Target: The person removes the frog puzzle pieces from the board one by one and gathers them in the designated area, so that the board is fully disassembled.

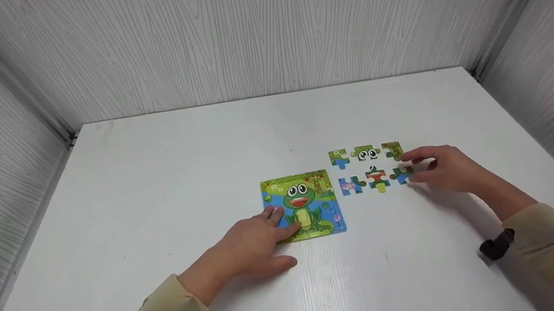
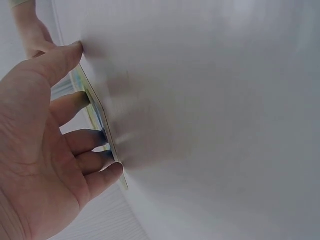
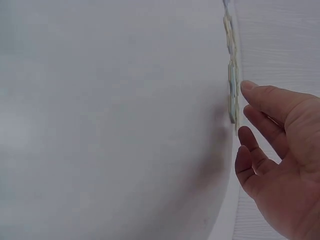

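Observation:
A square frog puzzle board point(image 1: 325, 205) lies flat on the white table. My left hand point(image 1: 252, 246) rests on its lower left part, fingertips on the picture and thumb stretched out on the tabletop. In the left wrist view the fingers point(image 2: 87, 142) reach over the board's edge. To the board's right lie loose jigsaw pieces in two rows of three. My right hand point(image 1: 444, 169) hovers at the right end of these rows, thumb and fingers apart. Its fingertips are right by the lower right piece point(image 1: 402, 175) and the upper right piece point(image 1: 393, 150).
Other loose pieces are the frog's eyes point(image 1: 366, 154), the mouth piece point(image 1: 378, 179), an upper left piece point(image 1: 339, 158) and a lower left piece point(image 1: 350, 185). The white table point(image 1: 175, 164) is enclosed by wood-grain panels point(image 1: 238, 31) at the back and sides.

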Demonstrator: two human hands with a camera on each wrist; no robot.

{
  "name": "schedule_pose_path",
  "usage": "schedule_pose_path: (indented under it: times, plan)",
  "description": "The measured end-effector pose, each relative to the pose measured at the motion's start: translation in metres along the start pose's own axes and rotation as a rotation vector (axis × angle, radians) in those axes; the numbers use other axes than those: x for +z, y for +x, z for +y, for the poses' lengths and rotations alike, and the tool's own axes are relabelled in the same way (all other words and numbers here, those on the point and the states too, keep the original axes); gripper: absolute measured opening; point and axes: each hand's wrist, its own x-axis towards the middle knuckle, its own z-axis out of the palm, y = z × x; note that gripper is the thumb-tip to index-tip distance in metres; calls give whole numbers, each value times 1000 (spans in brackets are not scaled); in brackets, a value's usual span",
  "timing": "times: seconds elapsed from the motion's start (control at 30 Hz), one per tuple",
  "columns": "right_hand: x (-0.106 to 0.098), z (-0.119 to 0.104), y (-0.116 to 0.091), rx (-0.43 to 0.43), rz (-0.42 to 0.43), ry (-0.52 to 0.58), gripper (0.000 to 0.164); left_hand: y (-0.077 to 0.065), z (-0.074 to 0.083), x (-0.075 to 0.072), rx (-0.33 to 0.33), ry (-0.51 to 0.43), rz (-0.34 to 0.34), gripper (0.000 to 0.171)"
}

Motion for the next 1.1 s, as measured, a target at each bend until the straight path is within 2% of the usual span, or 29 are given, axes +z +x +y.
schedule_pose_path:
  times: [0.27, 0.5, 0.63, 0.87, 1.1]
  plan:
    - [11, -43, 9, -161, 16, -5, 46, -2, -2, -3, -7, -45, 16, 72]
    - [35, -85, 17, -281, -13, -12, 43, -5, -14, -13, 21, -45, 101, 72]
    - [54, -107, 21, -335, -63, 18, 44, -6, -25, -13, -6, -48, 116, 72]
    - [88, -139, 27, -384, -147, 12, 45, -6, -38, -9, -56, -83, 104, 73]
    - [116, -160, 33, -385, -241, 1, 46, -3, -43, -9, -69, -90, 73, 75]
